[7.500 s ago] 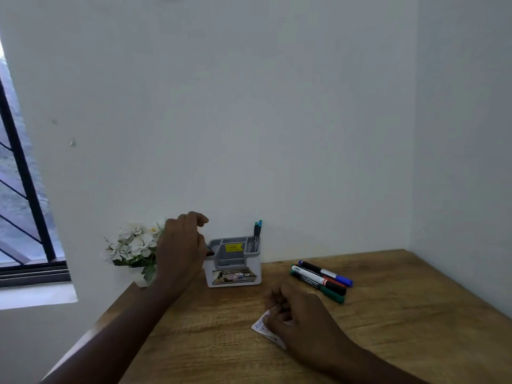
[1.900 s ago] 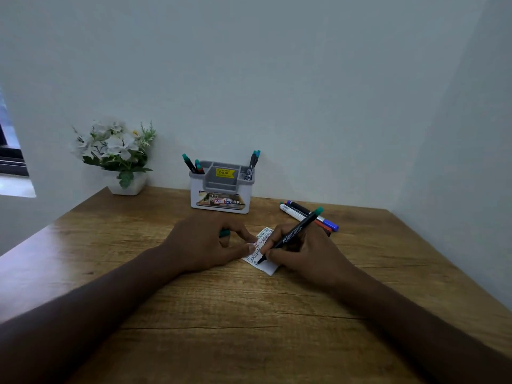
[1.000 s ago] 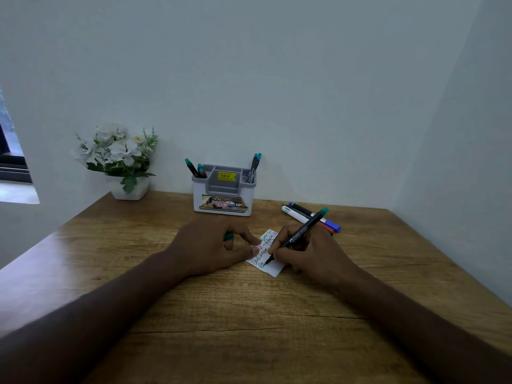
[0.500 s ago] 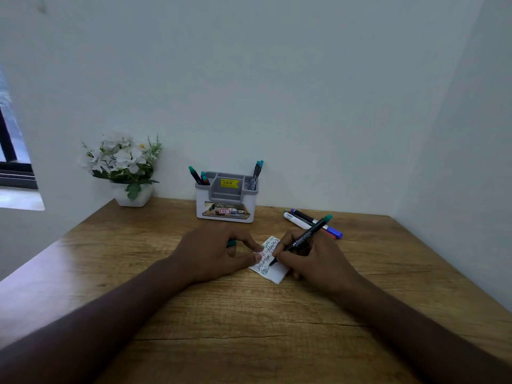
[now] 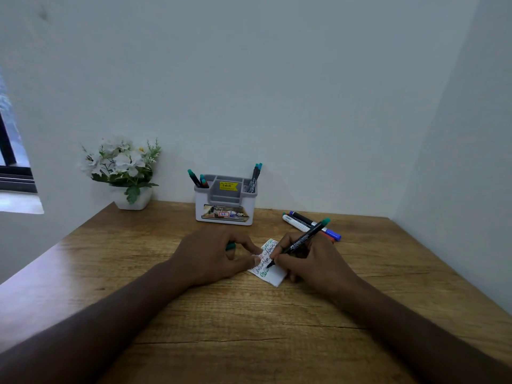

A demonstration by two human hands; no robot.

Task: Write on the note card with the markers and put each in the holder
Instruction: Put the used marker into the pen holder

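A small white note card (image 5: 273, 275) with several lines of handwriting lies on the wooden table (image 5: 249, 328). My right hand (image 5: 310, 264) grips a black marker with a green end (image 5: 303, 239), its tip on the card. My left hand (image 5: 213, 256) holds a green cap (image 5: 230, 246) in its curled fingers while the thumb presses the card's left edge. The grey and white holder (image 5: 225, 200) stands at the back with several markers in its side slots.
Loose markers (image 5: 302, 224), one blue-capped, lie to the right behind my right hand. A white pot of white flowers (image 5: 122, 173) stands at the back left by the wall. A wall closes the right side; a window is at far left.
The view has shifted slightly. My right hand has moved the marker tip across the card, adding green writing near its lower edge. My left hand stays on the card.
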